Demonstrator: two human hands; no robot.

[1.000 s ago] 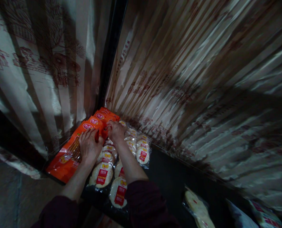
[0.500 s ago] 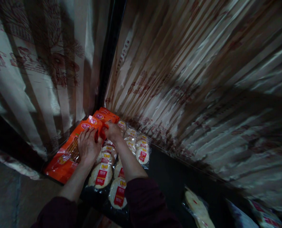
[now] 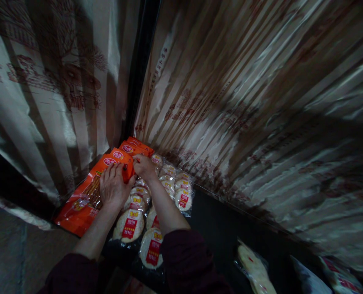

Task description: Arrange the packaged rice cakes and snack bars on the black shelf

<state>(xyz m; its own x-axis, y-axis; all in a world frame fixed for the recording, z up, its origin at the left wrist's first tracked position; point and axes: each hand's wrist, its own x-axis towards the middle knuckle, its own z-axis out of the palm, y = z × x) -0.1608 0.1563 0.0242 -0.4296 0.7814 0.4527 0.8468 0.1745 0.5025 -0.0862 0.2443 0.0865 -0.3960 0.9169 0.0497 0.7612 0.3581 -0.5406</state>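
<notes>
Orange snack bags (image 3: 74,214) with a clear window showing brown sticks lie overlapped in a row at the shelf's corner. My left hand (image 3: 114,190) lies on the front bag, fingers stretched over its upper part and thumb apart to the right. My right hand (image 3: 143,166) is closed, its fingers pinching the orange edge of a bag near the row's right side; the fingertips are partly hidden. Under and beside my forearms, clear-wrapped round rice crackers (image 3: 129,224) with red and yellow labels stand in overlapping rows.
Printed pleated sheeting (image 3: 199,102) hangs behind and at the left, meeting at a dark upright post (image 3: 143,61). The black shelf (image 3: 212,216) runs to the right, bearing a clear pack of pale flat pieces (image 3: 254,267) and other packs (image 3: 342,277). Tiled floor (image 3: 3,253) shows lower left.
My right hand has shifted slightly up and left, and the orange bag edge between the hands looks flatter. My left hand stays on the front bag with its thumb moved a little outward.
</notes>
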